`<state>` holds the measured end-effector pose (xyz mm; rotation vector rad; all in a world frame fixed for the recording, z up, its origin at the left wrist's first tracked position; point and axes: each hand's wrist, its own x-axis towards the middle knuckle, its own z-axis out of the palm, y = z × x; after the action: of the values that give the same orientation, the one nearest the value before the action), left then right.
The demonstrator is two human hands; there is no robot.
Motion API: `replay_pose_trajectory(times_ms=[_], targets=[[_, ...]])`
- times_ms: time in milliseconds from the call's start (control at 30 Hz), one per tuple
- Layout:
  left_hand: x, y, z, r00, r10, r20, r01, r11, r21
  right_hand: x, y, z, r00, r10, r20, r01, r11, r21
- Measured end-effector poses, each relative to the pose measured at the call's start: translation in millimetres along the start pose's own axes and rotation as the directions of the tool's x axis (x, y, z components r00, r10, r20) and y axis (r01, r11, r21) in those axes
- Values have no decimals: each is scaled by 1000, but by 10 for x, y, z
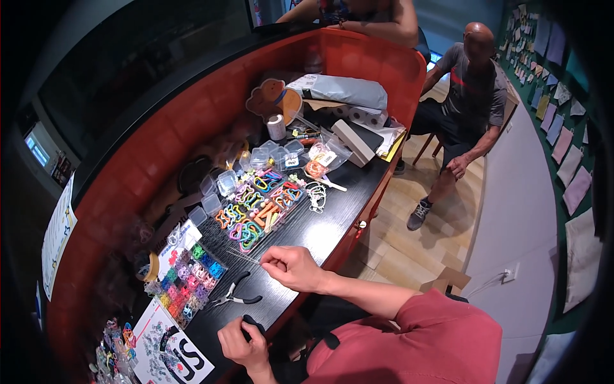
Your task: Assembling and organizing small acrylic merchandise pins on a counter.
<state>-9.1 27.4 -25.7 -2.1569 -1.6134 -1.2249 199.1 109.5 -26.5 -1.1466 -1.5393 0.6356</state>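
My right hand (294, 269) is pinched over the dark desk, with thin silvery strands (243, 256) sticking out from its fingertips. Whether they are wire or chain I cannot tell. Nearer the lower edge, my left hand (243, 345) is curled, and a small black thing shows beside its thumb; what the fingers hold, if anything, is hidden. Between the hands and the bead box lie pliers (236, 296) with black handles, jaws apart. A compartment box (188, 281) of small coloured pieces stands beside them. Farther up is a clear tray (262, 208) of colourful star, heart and loop clasps.
Small clear lidded boxes (227, 182) line the tray's far side. White clasps (316, 197) and a bagged bundle lie right of it. A grey parcel (345, 89), a white box and paper rolls crowd the back. A red partition (377, 61) rims the desk. Two other people sit beyond.
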Motion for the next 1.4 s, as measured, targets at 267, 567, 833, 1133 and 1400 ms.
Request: replay_pose_trajectory(times_ms=[267, 567, 833, 1133, 1400], targets=[[43, -102, -94, 780, -575, 248, 572, 494, -655, 144, -112, -501, 988, 112, 107, -155, 722, 674], [152, -496, -16, 830, -361, 425, 164, -571, -805, 223, 447, -883, 964, 266, -21, -80, 362, 929], [131, -567, -98, 807, -383, 448, 15, -746, -665, 273, 444, -836, 968, 242, 62, -132, 284, 950], [192, -458, -150, 762, -388, 518, -11, -809, -588, 281, 489, -867, 981, 168, 97, -126, 168, 978], [130, -549, -80, 810, -373, 453, -27, -795, -606, 276, 472, -874, 979, 182, 89, -121, 171, 978]])
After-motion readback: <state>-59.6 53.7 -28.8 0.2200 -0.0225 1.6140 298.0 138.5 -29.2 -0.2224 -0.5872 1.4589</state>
